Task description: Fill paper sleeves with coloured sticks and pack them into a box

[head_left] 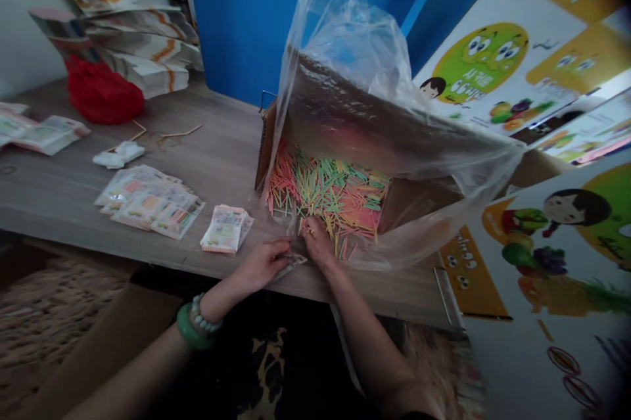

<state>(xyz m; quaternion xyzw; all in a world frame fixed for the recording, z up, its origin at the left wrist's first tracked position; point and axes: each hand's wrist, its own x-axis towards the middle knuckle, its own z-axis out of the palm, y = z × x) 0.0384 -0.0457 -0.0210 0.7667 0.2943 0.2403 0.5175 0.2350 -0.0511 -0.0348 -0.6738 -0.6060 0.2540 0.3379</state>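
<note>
At the table's front edge my left hand (262, 265), with a green bangle and beads at the wrist, is closed on a small packet (294, 261). My right hand (318, 241) is closed at the near edge of a plastic-lined box, with a few thin sticks at its fingertips. Inside the clear plastic liner (419, 229) lies a heap of pink, green and yellow sticks (328, 190). Left of my hands sits a small pile of packets (225, 229), and farther left a fanned group of flat packets (152, 200).
A red bag (102, 91) and stacked paper bundles (152, 45) stand at the back left of the table (217, 137). Crumpled white tissue (118, 154) lies nearer. Large printed cartons (557, 229) rise at the right, and a blue panel (241, 19) stands behind.
</note>
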